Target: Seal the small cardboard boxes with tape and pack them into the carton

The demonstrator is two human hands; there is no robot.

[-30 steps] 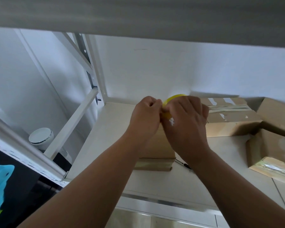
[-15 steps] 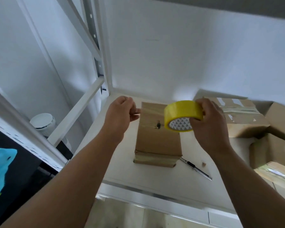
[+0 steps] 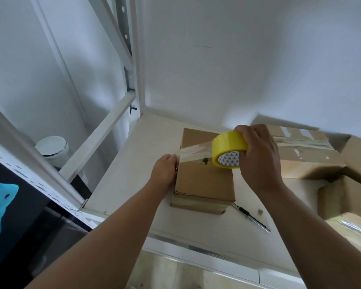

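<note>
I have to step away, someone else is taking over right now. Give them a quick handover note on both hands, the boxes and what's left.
Left hand: pins the free tape end against the left side of the small box.
Right hand: holds the yellow tape roll over the box's right part, a clear strip stretched between the hands across the top.
Utility knife: on the shelf, right of the box.
Done: strip pulled out.
Left: press it down, cut it, then pack the box into the open carton at right.

Both forearms are bare to the frame's edge, with no sleeve showing. The left hand (image 3: 164,173) and right hand (image 3: 258,158) wear no gloves, rings, watch or wristband.
</note>
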